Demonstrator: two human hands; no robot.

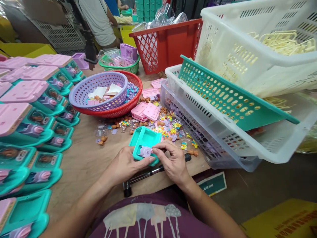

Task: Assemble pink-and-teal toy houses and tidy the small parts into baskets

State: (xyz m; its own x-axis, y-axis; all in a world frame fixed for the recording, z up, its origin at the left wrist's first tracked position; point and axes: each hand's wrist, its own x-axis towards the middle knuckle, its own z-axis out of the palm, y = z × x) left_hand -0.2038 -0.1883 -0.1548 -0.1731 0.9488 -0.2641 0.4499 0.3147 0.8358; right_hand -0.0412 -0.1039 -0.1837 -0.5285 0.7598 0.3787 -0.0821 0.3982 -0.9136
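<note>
The left hand [126, 162] holds the green box [149, 136] by its left side. The right hand [175, 162] has a narrow grip on the right end of the little purple piece [145, 151], at the box's near end.

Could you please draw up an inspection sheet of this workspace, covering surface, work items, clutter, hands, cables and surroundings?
Surface: brown wooden tabletop, scattered with small parts.
Job's things: turquoise plastic tray with recesses; small lilac plastic piece with a pink tip, at its near part. Whether it is seated cannot be told.
Clutter: small brown figures, flat pink plastic parts, black-and-chrome bar-shaped tool.
Hands: left hand grips the tray; right hand pinches the pink tip.
Cables: nothing seen.
Surroundings: pink-and-turquoise plastic boxes at left, large white perforated plastic crate at right, person in a light shirt behind.
</note>
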